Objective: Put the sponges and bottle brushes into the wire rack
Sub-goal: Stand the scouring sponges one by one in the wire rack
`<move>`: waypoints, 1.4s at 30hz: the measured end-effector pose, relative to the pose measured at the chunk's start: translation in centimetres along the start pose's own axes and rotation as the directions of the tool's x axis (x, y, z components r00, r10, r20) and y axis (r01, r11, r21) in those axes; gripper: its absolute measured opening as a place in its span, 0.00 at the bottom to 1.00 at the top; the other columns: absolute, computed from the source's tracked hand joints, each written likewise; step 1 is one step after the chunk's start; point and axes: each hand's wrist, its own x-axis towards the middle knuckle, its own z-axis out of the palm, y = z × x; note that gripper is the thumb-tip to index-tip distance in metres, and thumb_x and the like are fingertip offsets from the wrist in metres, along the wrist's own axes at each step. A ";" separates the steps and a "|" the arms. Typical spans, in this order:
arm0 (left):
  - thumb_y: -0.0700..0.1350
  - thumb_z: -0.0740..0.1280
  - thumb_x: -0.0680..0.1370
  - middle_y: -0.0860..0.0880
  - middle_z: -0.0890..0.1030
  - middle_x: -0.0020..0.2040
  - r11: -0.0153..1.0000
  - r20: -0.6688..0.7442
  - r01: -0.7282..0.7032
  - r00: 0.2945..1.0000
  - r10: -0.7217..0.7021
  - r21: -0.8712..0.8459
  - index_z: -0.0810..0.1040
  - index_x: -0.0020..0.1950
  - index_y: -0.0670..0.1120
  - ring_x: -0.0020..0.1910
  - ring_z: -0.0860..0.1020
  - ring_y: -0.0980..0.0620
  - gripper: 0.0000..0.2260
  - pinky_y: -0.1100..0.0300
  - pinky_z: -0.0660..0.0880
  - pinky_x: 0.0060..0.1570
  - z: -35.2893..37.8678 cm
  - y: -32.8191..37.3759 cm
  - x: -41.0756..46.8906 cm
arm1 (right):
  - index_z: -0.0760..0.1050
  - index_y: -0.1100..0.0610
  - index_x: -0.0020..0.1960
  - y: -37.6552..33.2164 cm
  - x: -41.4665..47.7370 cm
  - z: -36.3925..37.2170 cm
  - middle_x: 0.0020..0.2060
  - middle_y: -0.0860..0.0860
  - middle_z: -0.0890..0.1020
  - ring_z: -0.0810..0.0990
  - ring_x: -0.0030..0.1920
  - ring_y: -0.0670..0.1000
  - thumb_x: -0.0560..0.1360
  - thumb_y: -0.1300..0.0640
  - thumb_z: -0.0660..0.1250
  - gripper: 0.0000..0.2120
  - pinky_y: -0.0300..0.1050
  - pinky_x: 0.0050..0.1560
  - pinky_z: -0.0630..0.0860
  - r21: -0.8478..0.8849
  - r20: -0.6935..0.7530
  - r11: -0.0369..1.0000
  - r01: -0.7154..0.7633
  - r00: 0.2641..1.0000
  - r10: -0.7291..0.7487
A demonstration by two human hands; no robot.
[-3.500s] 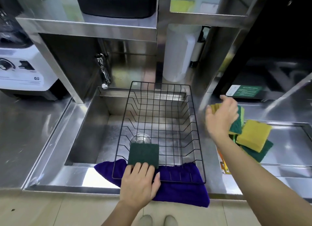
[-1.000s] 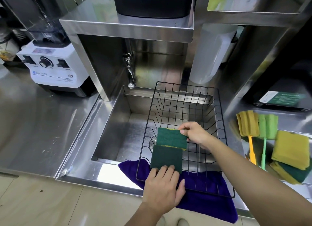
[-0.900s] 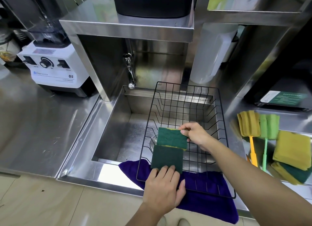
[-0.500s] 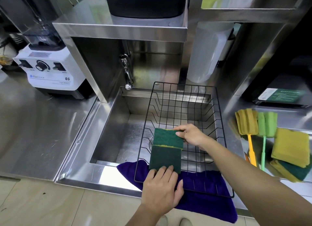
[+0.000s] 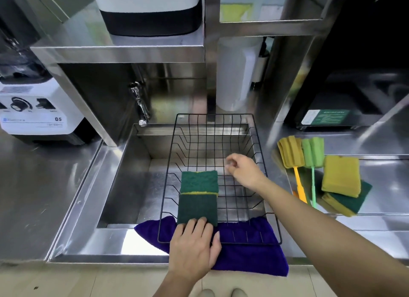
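A black wire rack (image 5: 256,141) sits over the sink. Two green sponges stand on edge in its front left part: a near dark green one (image 5: 197,208) and behind it a green and yellow one (image 5: 199,181). My left hand (image 5: 194,248) rests against the near sponge, fingers on its lower edge. My right hand (image 5: 241,170) hovers inside the rack just right of the rear sponge, fingers loosely curled and holding nothing. On the counter to the right lie a yellow bottle brush (image 5: 291,155), a green bottle brush (image 5: 313,152) and a pile of yellow and green sponges (image 5: 342,181).
A purple cloth (image 5: 250,259) lies under the rack's front edge. The steel sink (image 5: 130,181) has a tap (image 5: 140,106) at its back left. A white blender base (image 5: 33,115) stands on the left counter. A white jug (image 5: 236,75) stands behind the rack.
My right hand has let go of the green and yellow sponge, which stays standing in the rack, and has drawn back to the right. My left hand has stayed on the near sponge.
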 end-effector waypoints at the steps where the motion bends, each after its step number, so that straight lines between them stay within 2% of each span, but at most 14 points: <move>1: 0.51 0.58 0.77 0.49 0.81 0.43 1.000 -0.003 -0.002 1.000 0.002 0.000 0.79 0.38 0.46 0.36 0.77 0.48 0.15 0.55 0.66 0.39 0.0 0.0 0.0 | 0.73 0.61 0.61 0.3 -0.4 -0.6 0.48 0.54 0.76 0.76 0.51 0.55 0.77 0.59 0.61 0.14 0.45 0.52 0.71 0.006 -0.047 1.000 0.007 0.999 -0.007; 3: 0.50 0.58 0.78 0.49 0.81 0.42 1.000 -0.012 -0.004 1.000 0.004 -0.001 0.79 0.38 0.46 0.36 0.77 0.48 0.15 0.54 0.66 0.39 0.1 0.0 0.0 | 0.74 0.61 0.60 0.9 -1.2 -1.7 0.46 0.53 0.77 0.77 0.49 0.54 0.77 0.60 0.60 0.13 0.45 0.51 0.72 0.043 -0.172 0.999 0.012 0.985 -0.005; 5: 0.50 0.58 0.78 0.48 0.81 0.42 1.000 -0.020 0.000 1.000 0.000 0.004 0.79 0.38 0.45 0.36 0.77 0.48 0.15 0.54 0.66 0.39 0.2 -0.1 -0.1 | 0.75 0.61 0.60 1.6 -2.0 -3.0 0.51 0.56 0.80 0.78 0.51 0.55 0.77 0.62 0.59 0.13 0.43 0.53 0.72 0.060 -0.311 0.998 0.007 0.950 0.012; 10: 0.49 0.57 0.79 0.47 0.80 0.39 1.000 -0.036 0.013 0.999 -0.013 -0.010 0.77 0.37 0.44 0.36 0.76 0.45 0.15 0.51 0.66 0.42 0.1 1.3 0.8 | 0.74 0.62 0.60 4.5 -4.3 -5.8 0.56 0.59 0.79 0.77 0.54 0.58 0.77 0.62 0.58 0.13 0.51 0.55 0.74 0.032 -0.429 0.992 -0.120 0.895 0.122; 13: 0.51 0.57 0.79 0.48 0.75 0.34 0.998 0.002 -0.042 0.999 0.043 -0.045 0.76 0.37 0.45 0.34 0.73 0.45 0.16 0.51 0.65 0.41 0.5 4.7 2.0 | 0.75 0.63 0.61 6.8 -6.1 -7.1 0.59 0.61 0.77 0.75 0.59 0.61 0.76 0.63 0.59 0.15 0.52 0.59 0.71 0.000 -0.554 0.969 -0.247 0.807 0.205; 17: 0.56 0.55 0.78 0.47 0.77 0.34 0.991 0.074 -0.111 0.990 0.116 -0.074 0.77 0.38 0.45 0.33 0.74 0.45 0.19 0.53 0.70 0.35 1.0 7.9 2.7 | 0.71 0.62 0.65 9.4 -8.2 -8.6 0.64 0.61 0.72 0.68 0.65 0.63 0.75 0.61 0.62 0.19 0.55 0.64 0.63 -0.066 -0.673 0.895 -0.442 0.682 0.287; 21: 0.56 0.55 0.79 0.47 0.76 0.34 0.990 0.029 -0.129 0.991 0.131 -0.061 0.76 0.37 0.44 0.33 0.74 0.46 0.20 0.54 0.71 0.33 1.3 7.7 2.4 | 0.62 0.64 0.69 11.7 -9.5 -9.8 0.68 0.62 0.68 0.66 0.68 0.63 0.74 0.54 0.66 0.28 0.56 0.67 0.61 0.050 -0.648 0.818 -0.573 0.604 0.463; 26: 0.56 0.54 0.81 0.47 0.76 0.35 0.989 0.009 -0.135 0.991 0.136 -0.063 0.76 0.37 0.44 0.33 0.74 0.46 0.22 0.53 0.71 0.33 1.5 7.5 2.4 | 0.65 0.63 0.64 13.4 -8.8 -10.6 0.64 0.62 0.73 0.67 0.67 0.61 0.70 0.40 0.67 0.33 0.54 0.64 0.62 0.195 -0.458 0.706 -0.681 0.573 0.679; 30: 0.57 0.56 0.79 0.48 0.76 0.35 0.990 0.030 -0.129 0.991 0.131 -0.063 0.76 0.37 0.45 0.33 0.75 0.47 0.20 0.54 0.71 0.32 1.4 7.5 2.5 | 0.67 0.62 0.62 12.7 -7.9 -10.9 0.60 0.60 0.76 0.70 0.65 0.61 0.65 0.47 0.74 0.32 0.54 0.64 0.64 0.292 -0.484 0.703 -0.649 0.534 0.693; 33: 0.57 0.56 0.79 0.48 0.77 0.35 0.990 0.033 -0.123 0.992 0.126 -0.067 0.77 0.38 0.45 0.33 0.75 0.47 0.20 0.54 0.72 0.32 1.3 7.5 2.5 | 0.69 0.61 0.57 11.5 -7.3 -11.5 0.53 0.60 0.79 0.78 0.56 0.63 0.59 0.55 0.75 0.30 0.59 0.60 0.73 0.527 -0.534 0.726 -0.442 0.492 0.688; 35: 0.57 0.56 0.78 0.48 0.77 0.35 0.991 0.031 -0.117 0.992 0.119 -0.071 0.77 0.38 0.45 0.33 0.75 0.47 0.20 0.54 0.72 0.33 1.2 7.3 2.6 | 0.69 0.63 0.56 10.4 -7.0 -12.0 0.53 0.61 0.79 0.80 0.51 0.62 0.60 0.58 0.75 0.28 0.58 0.53 0.78 0.567 -0.594 0.771 -0.289 0.505 0.626; 38: 0.58 0.57 0.78 0.49 0.76 0.32 0.994 -0.001 -0.077 0.997 0.078 -0.083 0.75 0.37 0.45 0.31 0.74 0.47 0.20 0.54 0.71 0.32 0.9 7.1 2.8 | 0.64 0.58 0.62 8.6 -6.3 -12.3 0.57 0.58 0.71 0.75 0.49 0.57 0.68 0.58 0.73 0.28 0.53 0.45 0.79 0.518 -0.634 0.844 -0.142 0.598 0.490; 40: 0.57 0.58 0.79 0.49 0.74 0.30 0.998 -0.034 -0.031 0.999 0.029 -0.060 0.74 0.36 0.45 0.30 0.73 0.47 0.19 0.54 0.69 0.33 0.7 6.3 3.0 | 0.62 0.52 0.62 7.4 -5.4 -12.0 0.57 0.56 0.71 0.77 0.46 0.58 0.70 0.56 0.70 0.25 0.48 0.32 0.79 0.504 -0.603 0.858 -0.102 0.670 0.433; 42: 0.56 0.58 0.80 0.48 0.74 0.30 1.000 -0.061 0.023 0.998 -0.024 -0.013 0.73 0.35 0.45 0.30 0.72 0.46 0.19 0.52 0.68 0.35 0.6 4.6 2.9 | 0.63 0.51 0.57 6.3 -4.4 -11.3 0.53 0.57 0.74 0.80 0.38 0.58 0.70 0.59 0.68 0.20 0.44 0.25 0.74 0.473 -0.536 0.873 -0.118 0.748 0.392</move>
